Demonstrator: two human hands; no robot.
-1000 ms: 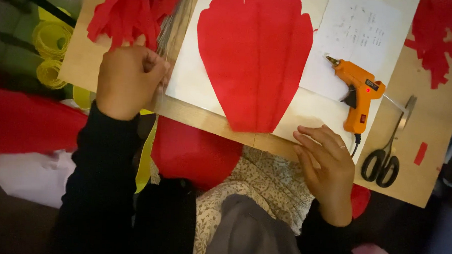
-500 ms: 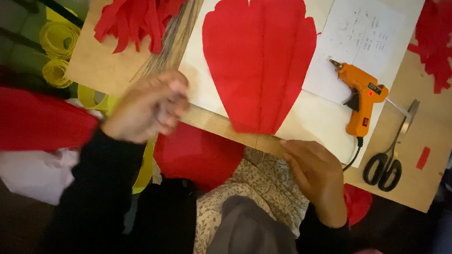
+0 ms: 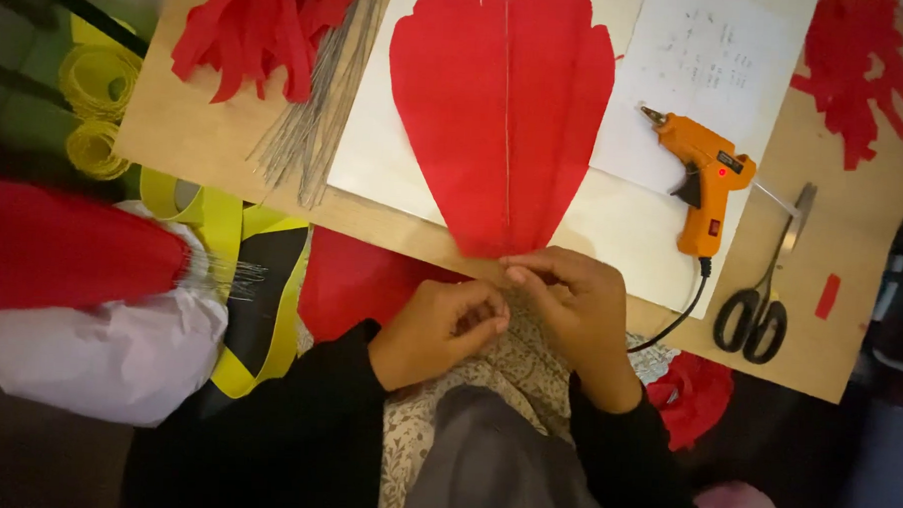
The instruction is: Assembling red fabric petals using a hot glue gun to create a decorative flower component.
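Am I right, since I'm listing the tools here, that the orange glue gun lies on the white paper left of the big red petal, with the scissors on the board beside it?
Not quite: the head view shows the orange glue gun on the white paper to the right of the big red petal, not left. The scissors do lie on the board beside it.

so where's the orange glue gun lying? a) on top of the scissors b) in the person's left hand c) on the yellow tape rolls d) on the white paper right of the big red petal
d: the glue gun lies on the white paper, right of the red petal, untouched by either hand.
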